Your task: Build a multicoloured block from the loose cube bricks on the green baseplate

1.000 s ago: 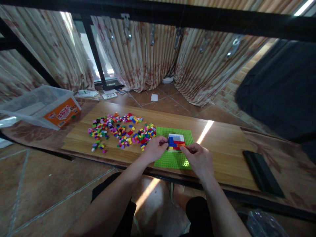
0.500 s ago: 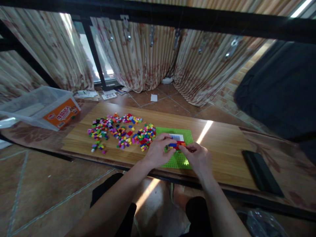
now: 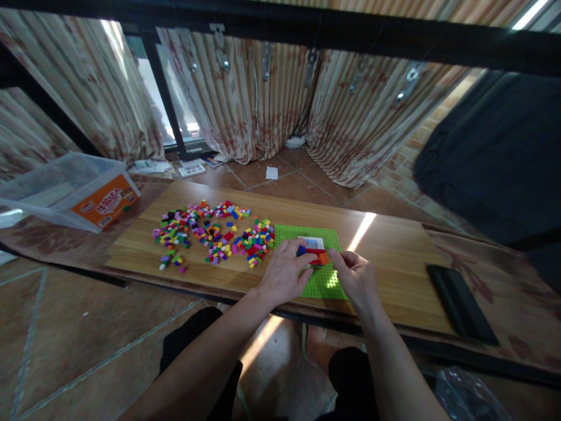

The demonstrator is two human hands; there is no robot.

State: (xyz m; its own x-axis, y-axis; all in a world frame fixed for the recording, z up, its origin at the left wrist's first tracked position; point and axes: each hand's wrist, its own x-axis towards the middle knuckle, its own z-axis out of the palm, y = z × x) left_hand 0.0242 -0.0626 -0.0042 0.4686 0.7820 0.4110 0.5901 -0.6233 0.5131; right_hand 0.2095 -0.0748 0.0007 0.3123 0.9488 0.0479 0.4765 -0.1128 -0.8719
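A small build of red, orange and blue toy bricks (image 3: 322, 258) stands on the green baseplate (image 3: 322, 286). My left hand (image 3: 284, 273) grips this build from its left side, thumb in front and fingers over the top, hiding part of it. Just right of the orange end is my right hand (image 3: 358, 278), its thumb and forefinger pinched together and slightly apart from the build. Whether a small brick sits in that pinch cannot be made out. Behind the build, a white section with light blue (image 3: 312, 241) shows on the baseplate.
Many loose coloured bricks (image 3: 214, 231) lie scattered left of the baseplate on the wooden board (image 3: 385, 251). A clear plastic box (image 3: 56, 204) with an orange label stands at the far left. A dark flat case (image 3: 460, 304) lies at the right end.
My right hand has drawn back a little from the build's right end. The left hand's fingers have shifted further over the bricks, thumb now lower.
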